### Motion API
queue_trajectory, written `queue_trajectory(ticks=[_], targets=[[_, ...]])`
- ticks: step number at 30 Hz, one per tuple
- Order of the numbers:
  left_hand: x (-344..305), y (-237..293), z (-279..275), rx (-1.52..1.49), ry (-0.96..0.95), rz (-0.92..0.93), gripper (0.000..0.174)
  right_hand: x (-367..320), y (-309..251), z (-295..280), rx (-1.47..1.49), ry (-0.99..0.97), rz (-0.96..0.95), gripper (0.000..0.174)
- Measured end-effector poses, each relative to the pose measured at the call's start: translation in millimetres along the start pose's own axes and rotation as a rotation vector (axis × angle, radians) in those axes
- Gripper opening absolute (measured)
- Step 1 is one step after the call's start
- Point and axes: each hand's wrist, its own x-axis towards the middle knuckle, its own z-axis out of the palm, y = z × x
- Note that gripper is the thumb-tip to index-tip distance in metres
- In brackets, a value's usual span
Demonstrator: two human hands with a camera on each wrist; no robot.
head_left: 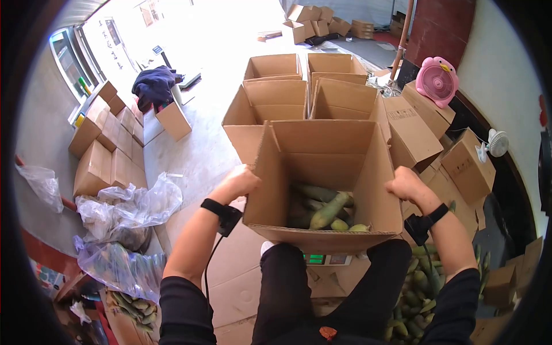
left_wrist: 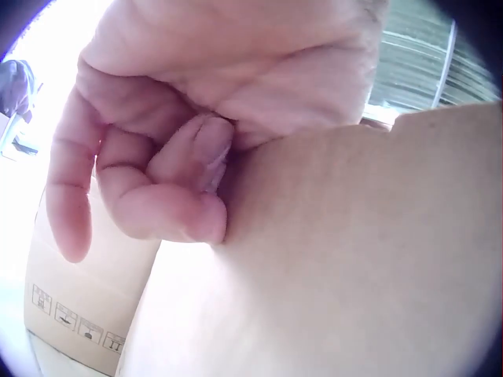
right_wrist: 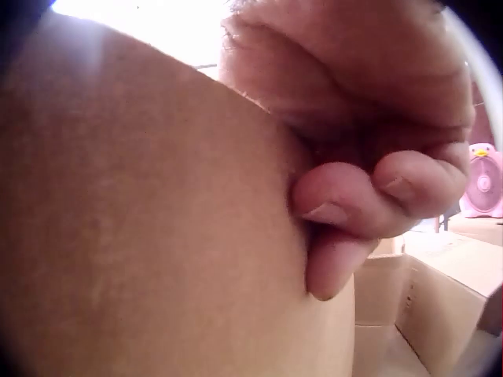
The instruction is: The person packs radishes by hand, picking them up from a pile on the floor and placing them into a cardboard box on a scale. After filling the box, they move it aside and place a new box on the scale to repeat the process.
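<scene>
- My left grip (head_left: 238,183) is closed on one side wall of a cardboard box (head_left: 322,238), its fingers curled.
- My right grip (head_left: 409,187) holds the opposite wall, also with curled fingers.
- The box is between my two grips, above my knees (head_left: 391,256), its top open.
- Green vegetables (head_left: 330,211) lie inside, at the bottom.
- A green-lit display (head_left: 315,259) shows below its near edge.
- More open boxes (head_left: 282,95) stand just beyond.
</scene>
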Motion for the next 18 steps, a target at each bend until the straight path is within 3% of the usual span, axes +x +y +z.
queue_trajectory(ticks=[2, 6, 10, 12, 15, 18], targets=[[-10.1, -38.7, 1.1, -0.089, -0.05, 0.04, 0.01, 0.5, -28.5, -2.2, -0.008, 0.025, -0.079, 0.025], [-67.9, -35.4, -36.4, -0.473, 0.129, -0.402, 0.021, 16.7, -92.4, 5.3, -0.169, -0.007, -0.152, 0.015], [-141.6, -92.0, -25.1, -0.649, 0.324, -0.374, 0.028, 0.3, -152.1, 27.0, -0.228, -0.008, -0.281, 0.018], [-187.3, -83.8, -32.1, -0.554, 0.383, -0.463, 0.032, -12.5, -173.0, 47.7, -0.178, 0.012, -0.399, 0.02], [-266.0, -118.1, -2.9, -0.355, 0.501, -0.571, 0.033, -20.7, -197.8, 102.4, -0.129, 0.061, -0.584, 0.026], [-330.2, -94.4, -2.3, -0.236, 0.546, -0.699, 0.033, -42.6, -226.8, 153.4, -0.073, 0.011, -0.678, 0.027]])
